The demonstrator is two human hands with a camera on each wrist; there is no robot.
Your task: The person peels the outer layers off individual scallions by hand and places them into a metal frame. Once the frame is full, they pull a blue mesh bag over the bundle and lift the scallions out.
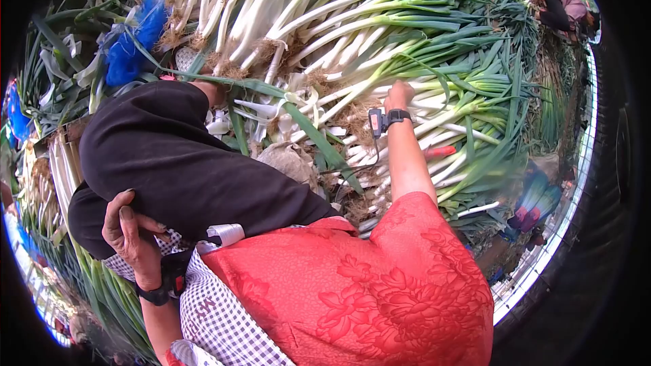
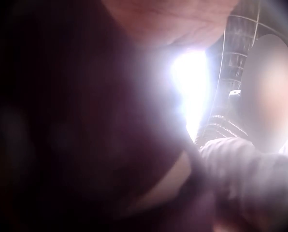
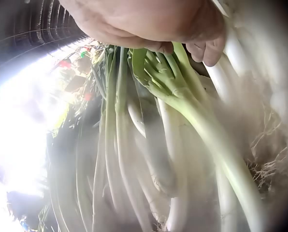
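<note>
Long leeks (image 1: 339, 41) with white stalks, green leaves and root tufts lie piled before the person. The right hand (image 1: 399, 95) is down on the pile in the head view. From the right wrist, that hand (image 3: 153, 21) shows with curled fingers gripping a leek (image 3: 202, 113) around its leafy part; its white stalk runs down to the right. At the lower left, the left hand (image 1: 135, 237) rests by the dark trouser leg (image 1: 183, 156), fingers loosely bent and holding nothing. The left wrist view is mostly dark and blurred, with part of the hand (image 2: 173, 19) at the top.
Blue netting (image 1: 139, 37) lies at the upper left among leaves. A red-handled object (image 1: 439, 152) is on the stalks right of the forearm. More leeks (image 1: 115, 298) stand behind at the lower left. Another person (image 1: 569, 10) is at the far upper right, near a curved, bright edge.
</note>
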